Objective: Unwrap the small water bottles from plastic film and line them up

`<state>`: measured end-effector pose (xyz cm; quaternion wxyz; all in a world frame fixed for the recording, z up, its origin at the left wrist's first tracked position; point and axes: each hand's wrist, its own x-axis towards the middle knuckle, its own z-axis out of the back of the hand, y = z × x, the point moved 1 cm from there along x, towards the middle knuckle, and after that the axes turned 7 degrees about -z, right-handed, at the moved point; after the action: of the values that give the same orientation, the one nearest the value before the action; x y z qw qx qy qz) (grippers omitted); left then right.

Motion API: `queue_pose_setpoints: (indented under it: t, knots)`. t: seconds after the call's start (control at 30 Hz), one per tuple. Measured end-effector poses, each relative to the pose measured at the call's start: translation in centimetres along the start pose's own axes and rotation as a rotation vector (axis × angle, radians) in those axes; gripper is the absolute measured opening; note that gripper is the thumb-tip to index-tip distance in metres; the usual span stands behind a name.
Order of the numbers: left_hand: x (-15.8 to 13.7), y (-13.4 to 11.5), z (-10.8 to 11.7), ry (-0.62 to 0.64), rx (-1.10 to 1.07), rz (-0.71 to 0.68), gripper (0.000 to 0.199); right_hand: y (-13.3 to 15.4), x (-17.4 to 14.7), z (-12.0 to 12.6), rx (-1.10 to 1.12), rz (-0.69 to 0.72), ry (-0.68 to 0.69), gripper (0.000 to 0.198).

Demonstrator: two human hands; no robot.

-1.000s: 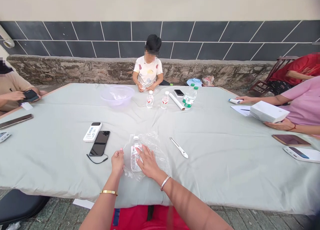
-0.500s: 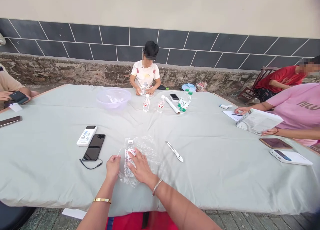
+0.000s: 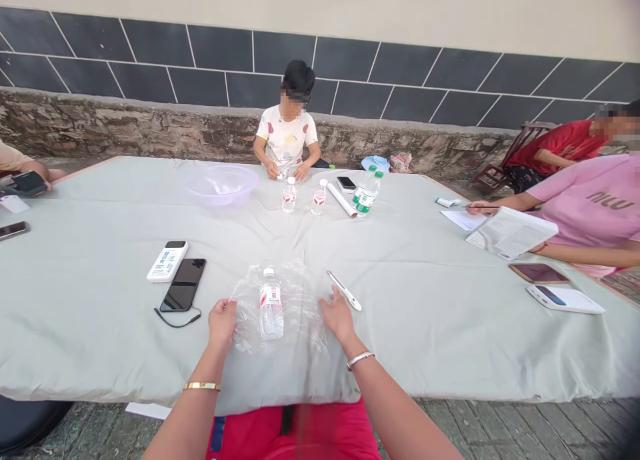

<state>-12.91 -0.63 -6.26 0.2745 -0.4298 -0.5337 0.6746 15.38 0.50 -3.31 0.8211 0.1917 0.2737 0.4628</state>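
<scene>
A small clear water bottle (image 3: 271,307) with a white cap and a red-and-white label lies on a crinkled sheet of clear plastic film (image 3: 300,300) in front of me. My left hand (image 3: 222,321) is closed, pinching the film's left edge. At the film's right edge is my right hand (image 3: 339,317), its thumb and index finger apart; whether it touches the film is hard to see. Just beyond those fingers lies a white utility knife (image 3: 345,291). The bottle is untouched by either hand.
Left of my hands lie a black phone (image 3: 183,285) and a white power bank (image 3: 167,261). Farther back stand a purple basin (image 3: 223,197), small bottles (image 3: 289,197), a white roll (image 3: 342,201) and green-capped bottles (image 3: 369,195). Other people sit around the cloth-covered table (image 3: 425,340).
My right hand has left the bottle and moved right to the film's far edge beside the knife. The film is spread wider, with the bottle uncovered by hands. My left hand still pinches the film.
</scene>
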Motion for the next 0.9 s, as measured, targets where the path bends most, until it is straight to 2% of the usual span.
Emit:
queue_pose_setpoints:
  t: [0.1,0.23,0.27,0.4,0.5,0.6,0.7,0.8,0.9]
  knots:
    - [0.2,-0.1,0.1,-0.004,-0.008,0.007,0.026,0.3,0.1,-0.3,-0.084,-0.013,0.083,0.06]
    - [0.6,-0.5,0.3,-0.022,-0.011,0.012,0.024,0.6,0.3,-0.9,-0.023,0.031,0.089,0.02]
    - [0.6,-0.6,0.3,-0.027,-0.01,0.013,0.023,0.6,0.4,-0.9,0.007,0.045,0.084,0.016]
    - [0.6,-0.6,-0.2,-0.033,-0.022,0.028,0.022,1.5,0.3,-0.3,0.097,0.068,0.071,0.018]
    - [0.5,-0.5,-0.7,-0.042,-0.047,0.043,0.021,4.2,-1.0,-0.9,0.14,0.108,0.041,0.02]
    - [0.6,-0.5,-0.9,-0.053,-0.068,0.048,0.019,8.2,-3.6,-3.3,0.171,0.346,0.063,0.016]
    - [0.6,-0.7,-0.8,-0.063,-0.074,0.035,0.017,11.1,-6.3,-6.0,0.126,0.513,0.181,0.012]
    - [0.3,-0.7,-0.7,-0.066,-0.069,0.016,0.017,11.8,-7.4,-7.1,0.09,0.544,0.205,0.011]
    - [-0.1,-0.7,-0.9,-0.065,-0.063,0.01,0.018,11.5,-7.2,-7.0,0.069,0.54,0.191,0.011]
